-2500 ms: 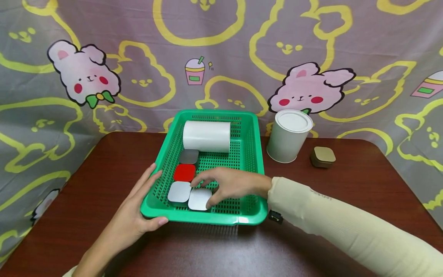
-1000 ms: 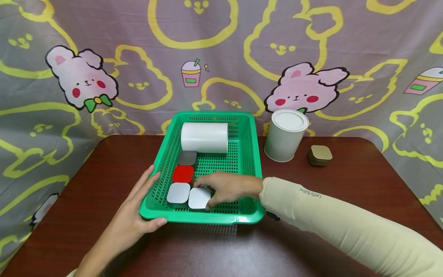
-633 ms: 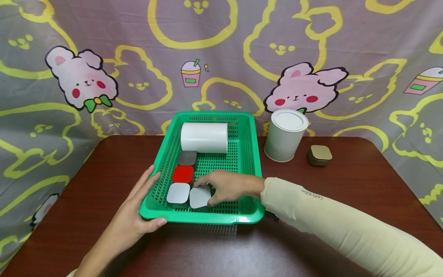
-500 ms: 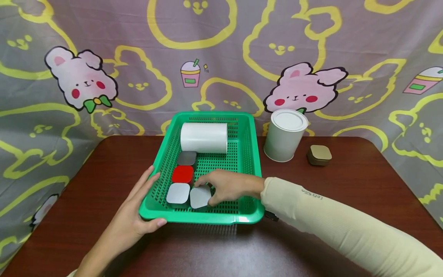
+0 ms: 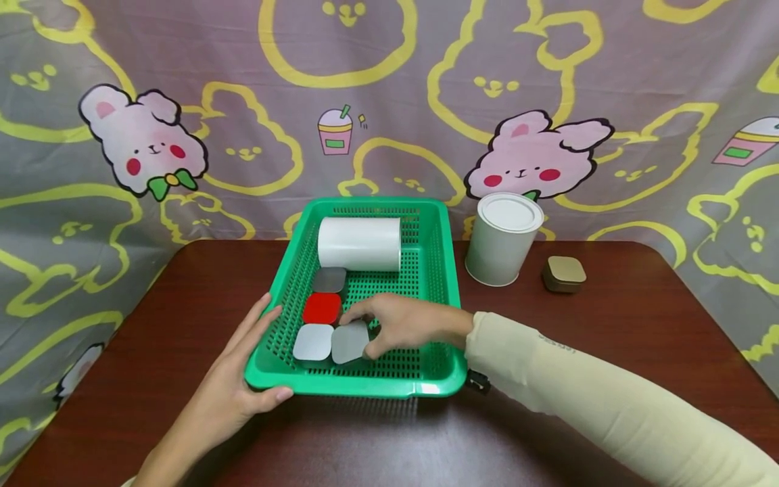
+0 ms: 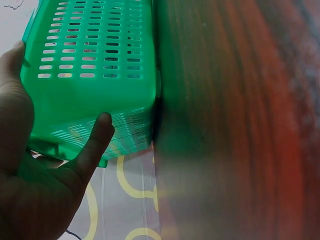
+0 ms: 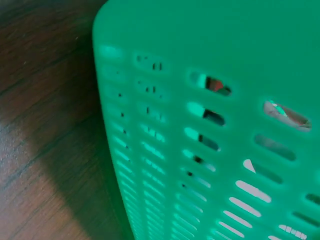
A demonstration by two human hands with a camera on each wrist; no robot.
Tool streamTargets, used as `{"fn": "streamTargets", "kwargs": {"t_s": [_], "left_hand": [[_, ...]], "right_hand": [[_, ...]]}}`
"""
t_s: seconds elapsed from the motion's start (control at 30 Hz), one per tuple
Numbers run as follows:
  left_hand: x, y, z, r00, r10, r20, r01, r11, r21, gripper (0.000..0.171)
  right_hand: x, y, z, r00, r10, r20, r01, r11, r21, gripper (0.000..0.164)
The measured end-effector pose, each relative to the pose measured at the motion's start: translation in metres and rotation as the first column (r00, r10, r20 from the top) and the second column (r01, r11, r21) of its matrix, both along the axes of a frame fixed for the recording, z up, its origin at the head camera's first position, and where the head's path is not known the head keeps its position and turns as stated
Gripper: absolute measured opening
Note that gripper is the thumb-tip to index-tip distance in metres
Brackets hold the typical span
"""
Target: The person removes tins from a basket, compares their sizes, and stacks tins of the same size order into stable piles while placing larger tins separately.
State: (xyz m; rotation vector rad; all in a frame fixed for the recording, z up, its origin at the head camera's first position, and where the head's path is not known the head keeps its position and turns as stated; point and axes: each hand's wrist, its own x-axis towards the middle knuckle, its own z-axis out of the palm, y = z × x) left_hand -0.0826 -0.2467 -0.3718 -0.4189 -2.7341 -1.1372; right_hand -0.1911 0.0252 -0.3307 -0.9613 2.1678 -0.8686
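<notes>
A green plastic basket (image 5: pixel 452 284) stands on the table, holding a row of small square tins along its left side. Inside it, my right hand (image 5: pixel 395 328) pinches a white square tin (image 5: pixel 349 341) between thumb and fingers; the tin's top is tilted and looks grey. Beside it sit another white tin (image 5: pixel 313 342), a red tin (image 5: pixel 322 308) and a dark grey tin (image 5: pixel 331 279). My left hand (image 5: pixel 234 372) braces the basket's front left corner, fingers straight along the side and thumb at the front. Only the basket's perforated wall (image 7: pixel 165 100) fills the right wrist view.
A white cylindrical can (image 5: pixel 359 243) lies on its side at the basket's back. To the right of the basket stand an upright white can (image 5: pixel 504 243) and a gold square tin (image 5: pixel 564 274). A patterned cloth (image 5: pixel 389 101) hangs behind the table (image 5: pixel 152 325).
The white tin in my right hand has gone from level to tilted, its top turning from bright white to grey. My left hand keeps its place on the basket corner.
</notes>
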Motion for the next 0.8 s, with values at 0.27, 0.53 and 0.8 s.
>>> {"fn": "streamTargets", "kwargs": {"t_s": [0.27,0.53,0.8], "left_hand": [[0.001,0.001,0.001,1.0,0.021,-0.014,-0.021,0.999,-0.035,0.107],[0.002,0.0,0.002,0.999,0.013,-0.044,-0.014,1.0,-0.019,0.107],[0.001,0.0,0.001,1.0,0.001,-0.019,-0.001,1.0,-0.008,0.109]], "right_hand": [[-0.002,0.009,0.01,0.999,-0.036,0.015,0.038,0.994,-0.104,0.048],[-0.005,0.027,0.02,0.997,-0.062,0.043,0.069,0.975,-0.211,0.049],[-0.008,0.055,0.037,0.994,-0.098,0.038,0.105,0.954,-0.281,0.052]]}}
